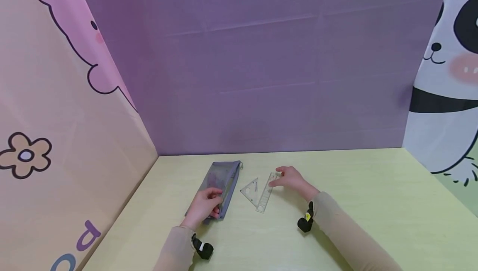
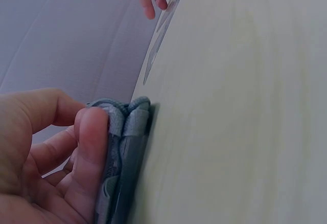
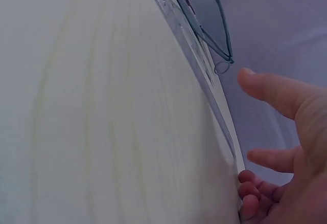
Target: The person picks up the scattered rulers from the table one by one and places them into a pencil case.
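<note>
A grey-purple zippered mesh pouch (image 1: 224,175) lies on the left of the table, its long zip side gaping open to the right. My left hand (image 1: 205,206) pinches the pouch near its front end; in the left wrist view, thumb and fingers (image 2: 93,137) grip the fabric edge (image 2: 120,127). Right of the pouch lies a clear set square (image 1: 251,191), with a clear ruler (image 1: 265,194) slanting beside it. My right hand (image 1: 293,179) hovers at the ruler's far end, thumb and fingers spread apart. The right wrist view shows the ruler (image 3: 196,75) edge-on beside the fingers.
The pale wooden table (image 1: 354,188) meets a purple cloth backdrop (image 1: 261,76) at its far edge. Printed cloth walls stand at the left (image 1: 74,117) and right (image 1: 444,130). A small metal ring (image 3: 222,67) hangs from the pouch's far corner.
</note>
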### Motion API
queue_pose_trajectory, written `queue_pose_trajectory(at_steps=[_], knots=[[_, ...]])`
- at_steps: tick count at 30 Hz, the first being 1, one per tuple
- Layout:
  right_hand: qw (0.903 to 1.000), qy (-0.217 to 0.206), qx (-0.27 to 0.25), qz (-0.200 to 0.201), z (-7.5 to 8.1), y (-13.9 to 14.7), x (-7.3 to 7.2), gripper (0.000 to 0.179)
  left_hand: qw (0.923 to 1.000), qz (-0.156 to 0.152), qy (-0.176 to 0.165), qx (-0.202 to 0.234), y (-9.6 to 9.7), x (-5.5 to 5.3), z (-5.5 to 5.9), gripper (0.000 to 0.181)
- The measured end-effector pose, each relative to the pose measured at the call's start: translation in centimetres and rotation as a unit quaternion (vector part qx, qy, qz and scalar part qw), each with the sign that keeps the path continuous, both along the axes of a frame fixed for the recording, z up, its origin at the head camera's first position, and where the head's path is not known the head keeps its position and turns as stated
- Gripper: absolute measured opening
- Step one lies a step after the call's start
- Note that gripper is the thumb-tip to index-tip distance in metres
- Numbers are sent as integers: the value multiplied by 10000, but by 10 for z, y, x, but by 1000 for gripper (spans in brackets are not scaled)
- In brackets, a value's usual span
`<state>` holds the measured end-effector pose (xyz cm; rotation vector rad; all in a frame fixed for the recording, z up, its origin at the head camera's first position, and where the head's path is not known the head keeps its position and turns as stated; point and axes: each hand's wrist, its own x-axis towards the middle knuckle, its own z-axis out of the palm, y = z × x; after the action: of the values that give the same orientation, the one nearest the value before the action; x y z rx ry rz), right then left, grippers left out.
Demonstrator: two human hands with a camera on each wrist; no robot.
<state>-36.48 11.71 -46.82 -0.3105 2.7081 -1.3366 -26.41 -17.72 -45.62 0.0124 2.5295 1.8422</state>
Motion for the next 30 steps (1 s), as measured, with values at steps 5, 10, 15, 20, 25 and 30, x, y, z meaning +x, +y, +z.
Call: queue_pose_trajectory(at_steps=[5,10,15,20,25,30], knots=[[9976,231,631,159,-1,-3,-1,86,10000,-8,-17,29,1,0,1,30],[9894,576,1278,372,-2,-6,-1,95,10000,28,-26,-6,1,-1,0,30],[9839,731,1590,376,-3,-8,0,97,9999,96,-5,-59,3,1,3,30],[9831,745,1650,278,-3,-11,1,93,10000,44,5,-37,8,13,21,30],[9853,621,1565,272,-2,-12,2,89,10000,41,-17,-28,2,3,4,30],[9881,438,1421,389,3,-13,3,85,10000,23,12,-49,0,2,0,30]])
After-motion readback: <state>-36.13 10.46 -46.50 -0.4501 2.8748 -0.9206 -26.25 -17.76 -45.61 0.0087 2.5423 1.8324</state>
